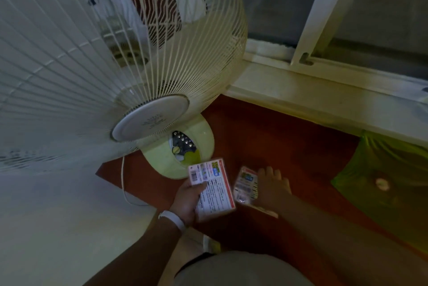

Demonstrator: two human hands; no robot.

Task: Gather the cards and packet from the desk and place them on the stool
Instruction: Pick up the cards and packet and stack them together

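My left hand (187,197) grips a stack of printed cards (214,189) with red borders, barcode and small text, held just above the red-brown desk (289,146). To their right, my right hand (273,187) rests on the desk, fingers spread, touching a clear printed packet (246,185) that lies beside the cards. A thin pale strip (266,210) sticks out from under the right wrist. No stool is in view.
A large white fan (104,54) with a pale green base (183,146) stands on the desk's left, close to the cards, its cord (124,183) trailing down. A white window frame (324,86) borders the far edge. A green cloth (389,181) lies at right.
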